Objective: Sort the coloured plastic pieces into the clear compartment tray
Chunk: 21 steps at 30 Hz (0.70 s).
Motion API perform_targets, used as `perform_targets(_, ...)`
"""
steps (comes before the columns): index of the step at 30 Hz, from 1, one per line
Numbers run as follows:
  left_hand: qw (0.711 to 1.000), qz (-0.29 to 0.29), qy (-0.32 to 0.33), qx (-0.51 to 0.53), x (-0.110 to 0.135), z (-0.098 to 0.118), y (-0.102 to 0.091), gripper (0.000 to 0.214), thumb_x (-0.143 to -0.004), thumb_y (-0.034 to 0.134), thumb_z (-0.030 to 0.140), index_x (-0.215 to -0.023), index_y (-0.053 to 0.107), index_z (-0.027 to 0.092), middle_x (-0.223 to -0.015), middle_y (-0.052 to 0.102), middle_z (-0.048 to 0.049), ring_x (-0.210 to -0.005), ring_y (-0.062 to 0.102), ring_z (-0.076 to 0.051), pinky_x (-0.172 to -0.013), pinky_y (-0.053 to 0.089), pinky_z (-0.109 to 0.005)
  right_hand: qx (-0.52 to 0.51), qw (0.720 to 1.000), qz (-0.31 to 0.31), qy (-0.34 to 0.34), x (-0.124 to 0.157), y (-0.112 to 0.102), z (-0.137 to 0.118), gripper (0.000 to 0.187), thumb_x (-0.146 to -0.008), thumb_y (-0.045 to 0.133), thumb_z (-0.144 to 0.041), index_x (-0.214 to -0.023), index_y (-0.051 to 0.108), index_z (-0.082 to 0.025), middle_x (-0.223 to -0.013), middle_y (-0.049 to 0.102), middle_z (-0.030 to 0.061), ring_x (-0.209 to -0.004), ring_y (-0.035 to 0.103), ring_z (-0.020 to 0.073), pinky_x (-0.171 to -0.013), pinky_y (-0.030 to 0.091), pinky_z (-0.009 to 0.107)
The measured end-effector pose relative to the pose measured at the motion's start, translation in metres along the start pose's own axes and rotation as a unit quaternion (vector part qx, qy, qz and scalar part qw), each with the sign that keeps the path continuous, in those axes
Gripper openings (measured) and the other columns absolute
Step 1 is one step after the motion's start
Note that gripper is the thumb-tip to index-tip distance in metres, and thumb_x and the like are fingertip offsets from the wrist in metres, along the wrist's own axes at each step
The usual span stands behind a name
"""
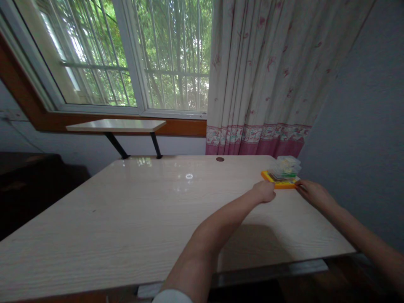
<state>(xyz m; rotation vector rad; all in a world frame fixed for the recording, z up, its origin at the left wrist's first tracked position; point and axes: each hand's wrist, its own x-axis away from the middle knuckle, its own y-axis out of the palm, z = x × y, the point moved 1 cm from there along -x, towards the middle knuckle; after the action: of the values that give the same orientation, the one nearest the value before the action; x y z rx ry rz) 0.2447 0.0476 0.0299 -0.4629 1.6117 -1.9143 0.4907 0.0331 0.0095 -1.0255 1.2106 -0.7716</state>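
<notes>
At the far right corner of the desk lies a flat yellow-orange tray-like piece [285, 184] with clear plastic boxes [285, 167] stacked on it. Something green and something dark show through or under the boxes, too small to name. My left hand [264, 192] is closed at the near left edge of the yellow piece, its fingers wrapped around that edge. On the right edge, my right hand [311, 191] pinches the corner between thumb and fingers. Both arms reach forward over the desk.
The pale wood-grain desk [142, 227] spans most of the view, with a round cable hole [220, 159] at its back. A small raised shelf [116, 125] on black legs stands back left. A curtain [261, 84] hangs behind, beside a barred window [176, 54]. The wall [356, 139] borders the right side.
</notes>
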Motion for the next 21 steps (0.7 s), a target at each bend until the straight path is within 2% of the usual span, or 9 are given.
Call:
perform_targets(2, 1.000, 0.006, 0.022, -0.001, 0.013, -0.006, -0.004, 0.045, -0.079, 0.044, 0.029, -0.118, 0.044, 0.008, -0.115, 0.054, -0.0172, -0.105, 0.052, -0.024, -0.084, 0.044, -0.033, 0.000, 1.000, 0.013, 0.008, 0.004, -0.005, -0.006, 0.027, -0.081, 0.041, -0.034, -0.090, 0.060, -0.016, -0.091, 0.065, 0.0110, -0.076, 0.061, 0.0226, -0.067, 0.046, 0.032)
perform_targets(4, 0.999, 0.017, 0.048, -0.012, 0.036, -0.014, -0.010, 0.046, -0.079, 0.045, 0.032, -0.119, 0.042, 0.009, -0.117, 0.052, -0.0166, -0.106, 0.050, -0.023, -0.086, 0.043, -0.033, -0.004, 0.999, 0.043, 0.021, 0.010, -0.015, -0.018, 0.029, -0.083, 0.040, -0.036, -0.092, 0.059, -0.016, -0.094, 0.064, 0.0112, -0.081, 0.061, 0.0233, -0.070, 0.047, 0.033)
perform_targets(6, 0.997, 0.027, 0.066, -0.042, 0.069, -0.026, -0.018, 0.042, -0.080, 0.043, 0.034, -0.115, 0.046, 0.011, -0.116, 0.051, -0.0154, -0.104, 0.051, -0.024, -0.086, 0.042, -0.035, -0.010, 0.996, 0.078, 0.028, 0.014, -0.026, -0.037, 0.028, -0.083, 0.041, -0.038, -0.093, 0.058, -0.018, -0.094, 0.064, 0.0114, -0.082, 0.061, 0.0237, -0.071, 0.047, 0.033)
perform_targets(8, 0.995, 0.037, 0.055, -0.076, 0.107, -0.040, -0.027, 0.037, -0.080, 0.044, 0.036, -0.109, 0.049, 0.014, -0.115, 0.051, -0.0140, -0.105, 0.050, -0.025, -0.086, 0.041, -0.038, -0.034, 0.995, 0.097, 0.004, 0.014, -0.035, -0.064, 0.026, -0.083, 0.041, -0.037, -0.094, 0.058, -0.020, -0.096, 0.063, 0.0108, -0.087, 0.060, 0.0231, -0.074, 0.047, 0.032)
perform_targets(9, 0.994, 0.052, 0.036, -0.087, 0.125, -0.048, -0.032, 0.037, -0.081, 0.043, 0.038, -0.109, 0.050, 0.015, -0.116, 0.050, -0.0137, -0.107, 0.048, -0.026, -0.088, 0.040, -0.040, -0.045, 0.992, 0.114, -0.006, 0.011, -0.038, -0.080, 0.025, -0.084, 0.041, -0.036, -0.092, 0.058, -0.019, -0.096, 0.063, 0.0106, -0.087, 0.060, 0.0232, -0.076, 0.047, 0.033)
perform_targets(12, 0.991, 0.083, -0.059, -0.087, 0.174, -0.076, -0.044, 0.038, -0.085, 0.037, 0.041, -0.112, 0.048, 0.016, -0.119, 0.050, -0.0135, -0.112, 0.044, -0.028, -0.091, 0.036, -0.044, -0.075, 0.990, 0.084, -0.080, -0.003, -0.036, -0.132, 0.027, -0.084, 0.041, -0.036, -0.093, 0.059, -0.017, -0.097, 0.064, 0.0100, -0.091, 0.059, 0.0230, -0.080, 0.047, 0.037)
perform_targets(14, 0.984, 0.091, -0.140, -0.064, 0.197, -0.096, -0.048, 0.042, -0.088, 0.028, 0.043, -0.114, 0.048, 0.018, -0.120, 0.049, -0.0141, -0.114, 0.042, -0.028, -0.091, 0.035, -0.046, -0.084, 0.984, 0.038, -0.154, -0.016, -0.028, -0.168, 0.036, -0.085, 0.041, -0.038, -0.108, 0.055, -0.013, -0.111, 0.059, 0.0126, -0.103, 0.054, 0.0239, -0.089, 0.043, 0.039)
perform_targets(17, 0.968, 0.092, -0.226, -0.052, 0.220, -0.124, -0.050, 0.051, -0.087, 0.024, 0.051, -0.120, 0.045, 0.019, -0.130, 0.042, -0.0160, -0.120, 0.036, -0.033, -0.091, 0.032, -0.052, -0.087, 0.971, -0.009, -0.221, -0.038, -0.012, -0.217, 0.054, -0.085, 0.039, -0.046, -0.125, 0.043, -0.010, -0.129, 0.045, 0.0172, -0.118, 0.043, 0.0268, -0.096, 0.037, 0.042)
perform_targets(21, 0.958, 0.077, -0.270, -0.062, 0.233, -0.149, -0.046, 0.067, -0.082, 0.022, 0.062, -0.131, 0.033, 0.019, -0.141, 0.026, -0.0160, -0.129, 0.021, -0.036, -0.097, 0.020, -0.057, -0.107, 0.960, -0.076, -0.246, -0.064, 0.005, -0.267, 0.071, -0.082, 0.031, -0.061, -0.135, 0.031, -0.013, -0.138, 0.030, 0.0177, -0.126, 0.031, 0.0303, -0.100, 0.028, 0.049)
